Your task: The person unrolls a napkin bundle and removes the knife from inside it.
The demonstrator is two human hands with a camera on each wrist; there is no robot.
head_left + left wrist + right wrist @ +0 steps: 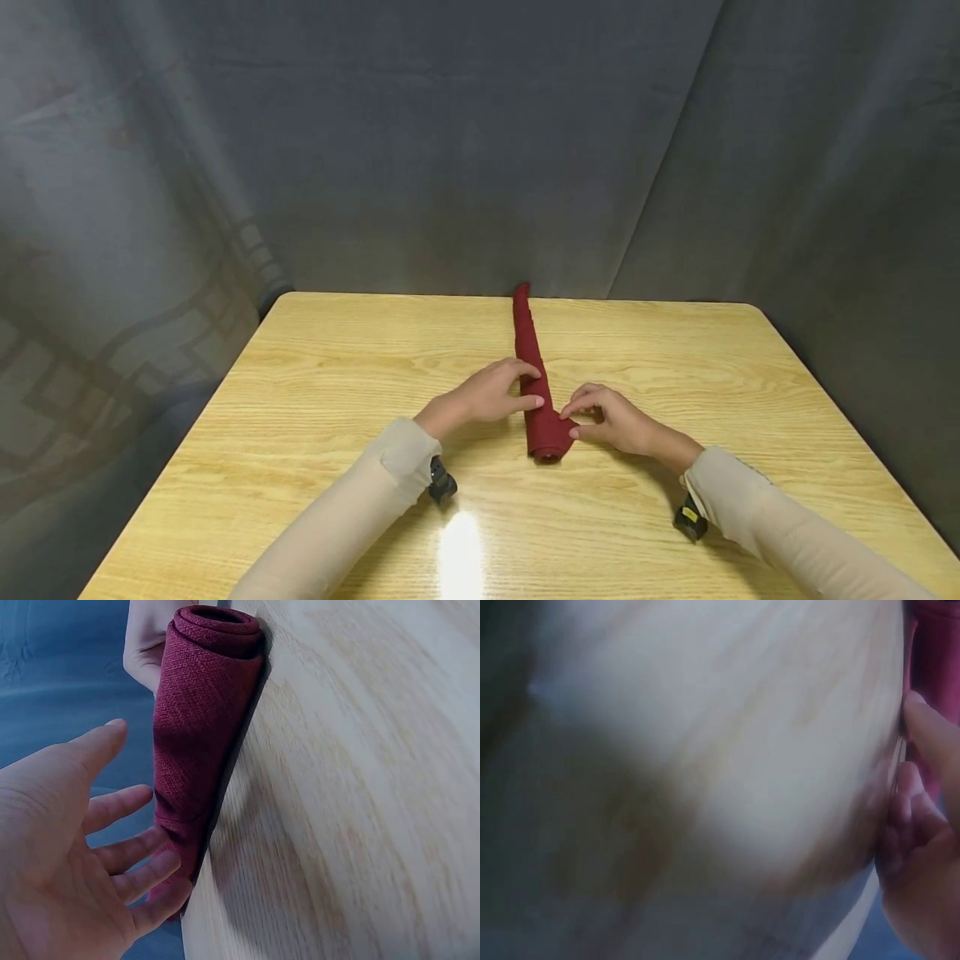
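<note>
Near the middle of the wooden table (315,392) lies a dark red cloth (534,383), rolled into a long narrow tube. Its long axis runs away from the person, from a thick rolled end close to the body to a thin tip at the table's far edge. The left hand (491,393) rests against the roll's left side, fingers straight and slightly spread, the fingertips (161,862) touching the fabric without curling round it. The right hand (611,421) sits on the opposite side by the thick end, fingers bent, thumb and fingertips (922,724) pinching the cloth's edge. So the roll lies between the two hands, crosswise to both sets of fingers, with each hand about equally close. Behind the table hangs a grey curtain (480,150).
</note>
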